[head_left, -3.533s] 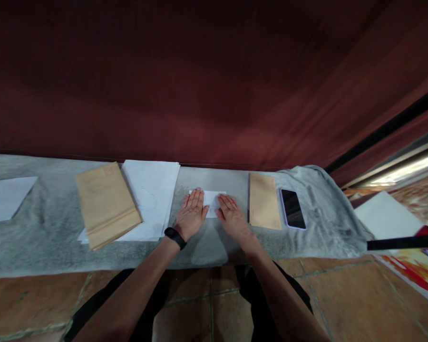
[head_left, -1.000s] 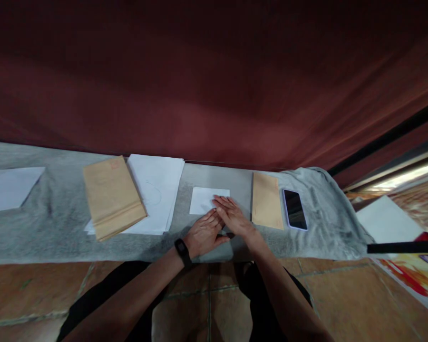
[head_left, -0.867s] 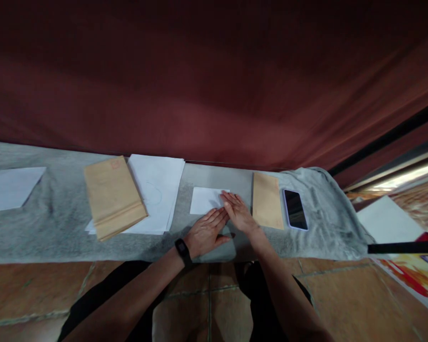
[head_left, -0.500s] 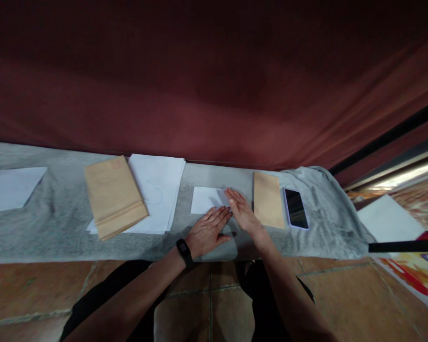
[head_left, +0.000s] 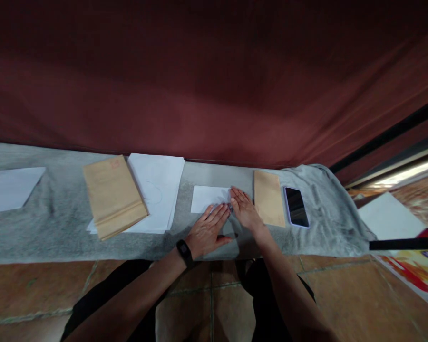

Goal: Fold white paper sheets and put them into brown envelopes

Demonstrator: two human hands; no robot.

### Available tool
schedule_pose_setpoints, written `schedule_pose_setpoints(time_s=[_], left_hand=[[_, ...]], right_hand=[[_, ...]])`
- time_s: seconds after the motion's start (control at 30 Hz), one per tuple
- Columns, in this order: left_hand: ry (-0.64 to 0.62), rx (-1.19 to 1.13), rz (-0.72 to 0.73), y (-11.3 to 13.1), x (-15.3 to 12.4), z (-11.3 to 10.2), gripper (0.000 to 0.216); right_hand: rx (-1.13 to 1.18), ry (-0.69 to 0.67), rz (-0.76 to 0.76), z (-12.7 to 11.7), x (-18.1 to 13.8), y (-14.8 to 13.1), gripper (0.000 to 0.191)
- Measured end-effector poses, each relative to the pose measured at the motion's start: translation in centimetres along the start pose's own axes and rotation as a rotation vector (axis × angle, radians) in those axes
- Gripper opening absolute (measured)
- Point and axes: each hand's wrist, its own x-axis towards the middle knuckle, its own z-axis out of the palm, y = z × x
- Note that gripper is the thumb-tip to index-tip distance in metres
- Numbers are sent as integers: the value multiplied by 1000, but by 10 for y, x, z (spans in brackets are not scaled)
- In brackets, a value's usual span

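Note:
A small white sheet of paper [head_left: 207,197], seemingly folded, lies on the grey cloth in front of me. My left hand [head_left: 209,230], with a black band on its wrist, rests flat with fingers stretched over the paper's near edge. At the right end of the paper, my right hand [head_left: 245,209] lies with its fingers extended, covering that edge. The fingertips of both hands nearly meet. Just right of my right hand is a single brown envelope [head_left: 270,199].
A phone [head_left: 297,207] lies right of the envelope. To the left, a stack of brown envelopes [head_left: 112,192] overlaps a pile of white sheets [head_left: 164,190]. Another white paper [head_left: 12,190] is at the far left. Behind the grey cloth [head_left: 67,249] hangs a dark red fabric [head_left: 199,118].
My right hand has shifted slightly to the right along the paper's end. My left hand stays nearly where it was.

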Motion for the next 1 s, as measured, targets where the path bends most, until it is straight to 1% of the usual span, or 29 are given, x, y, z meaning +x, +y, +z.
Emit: schedule_pose_setpoints(time_s=[0.1,0.23,0.33,0.57,0.83,1.0], left_hand=[[16,16,-38,2,-1,2,90],[36,50,-133,3,-3,6,81],[45,66,-165,3,-5,9,77],[82,83,-214,-9,-7,6,75],[113,115,-336,-33,-6,2,77],[150,144,-419,-39,-3,3,74]], right_hand=[[-10,28,-21,0,-2,-5,57],[-30,-5,-116,8,-8,-16,55],[-78,-14,-154,14,-14,-22,55],[-137,21,-99,18,-21,-28,59],[-205,54,-69,20,-24,-32,61],[-235,65,-56,20,-25,-33,61]])
